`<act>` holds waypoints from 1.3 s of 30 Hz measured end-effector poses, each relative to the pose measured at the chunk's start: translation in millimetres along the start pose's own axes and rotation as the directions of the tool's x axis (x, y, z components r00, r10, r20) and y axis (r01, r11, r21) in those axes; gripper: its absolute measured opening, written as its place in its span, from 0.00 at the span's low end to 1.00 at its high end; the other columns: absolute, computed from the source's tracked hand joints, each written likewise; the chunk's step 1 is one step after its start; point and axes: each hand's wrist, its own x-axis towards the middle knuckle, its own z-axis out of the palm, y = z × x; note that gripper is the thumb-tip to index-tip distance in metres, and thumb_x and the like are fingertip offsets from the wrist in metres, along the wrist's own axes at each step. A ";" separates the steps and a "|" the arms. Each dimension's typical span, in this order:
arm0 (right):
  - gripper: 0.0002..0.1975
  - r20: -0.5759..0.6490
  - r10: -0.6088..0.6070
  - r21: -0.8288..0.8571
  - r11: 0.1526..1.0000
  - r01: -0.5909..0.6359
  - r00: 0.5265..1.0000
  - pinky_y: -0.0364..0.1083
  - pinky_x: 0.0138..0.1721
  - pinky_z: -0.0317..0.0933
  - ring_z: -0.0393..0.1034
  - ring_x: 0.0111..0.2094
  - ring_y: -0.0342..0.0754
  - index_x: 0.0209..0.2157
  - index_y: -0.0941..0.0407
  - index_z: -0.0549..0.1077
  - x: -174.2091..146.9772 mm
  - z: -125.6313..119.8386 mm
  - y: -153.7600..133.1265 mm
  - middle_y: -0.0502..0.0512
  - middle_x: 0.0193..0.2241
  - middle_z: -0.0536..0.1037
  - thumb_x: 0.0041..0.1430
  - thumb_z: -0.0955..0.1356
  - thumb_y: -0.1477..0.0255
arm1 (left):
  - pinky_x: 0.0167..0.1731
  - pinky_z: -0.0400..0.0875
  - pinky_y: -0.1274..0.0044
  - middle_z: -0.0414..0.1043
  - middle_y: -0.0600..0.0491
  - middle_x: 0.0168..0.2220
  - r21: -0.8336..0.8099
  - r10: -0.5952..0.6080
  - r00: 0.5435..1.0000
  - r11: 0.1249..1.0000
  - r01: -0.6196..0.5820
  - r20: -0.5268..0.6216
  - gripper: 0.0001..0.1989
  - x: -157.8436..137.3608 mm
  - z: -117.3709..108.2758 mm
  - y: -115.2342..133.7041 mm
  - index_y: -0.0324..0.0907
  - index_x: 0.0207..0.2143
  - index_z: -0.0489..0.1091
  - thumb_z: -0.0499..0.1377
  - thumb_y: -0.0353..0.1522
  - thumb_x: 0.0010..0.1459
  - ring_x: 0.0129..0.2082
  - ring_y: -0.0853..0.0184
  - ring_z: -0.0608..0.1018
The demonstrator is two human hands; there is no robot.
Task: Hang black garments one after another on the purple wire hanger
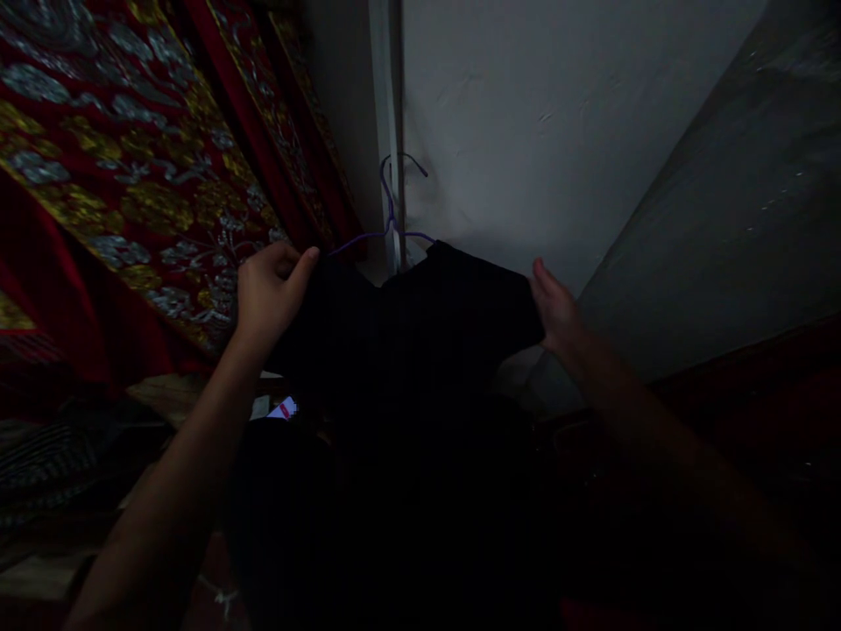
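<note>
A black short-sleeved shirt [420, 333] spreads across the middle of the head view, on a thin purple hanger [358, 238] whose hook rises above the collar. My left hand [271, 287] pinches the shirt at its left shoulder, thumb against the fingers. At the other side, my right hand [555, 307] grips the edge of the right sleeve, its thumb up and its fingers mostly behind the cloth. The shirt's lower part melts into deep shadow, so its hem cannot be made out.
Red cloth with gold and silver embroidery [164, 166] hangs at the left. A pale wall [526, 131] with a narrow vertical strip [387, 79] stands behind the hanger. Low at left lie dim piled things and a small white and pink packet [284, 408].
</note>
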 end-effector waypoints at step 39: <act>0.44 0.189 -0.431 -0.576 0.679 0.455 0.883 0.61 0.56 0.64 0.66 0.54 0.63 0.63 0.52 0.60 -57.3 54.6 35.7 0.63 0.52 0.67 0.44 0.74 0.71 | 0.53 0.74 0.60 0.79 0.41 0.49 -0.569 -0.313 0.689 0.397 0.720 0.653 0.25 -80.3 47.2 15.1 0.38 0.45 0.78 0.75 0.34 0.43 0.51 0.47 0.80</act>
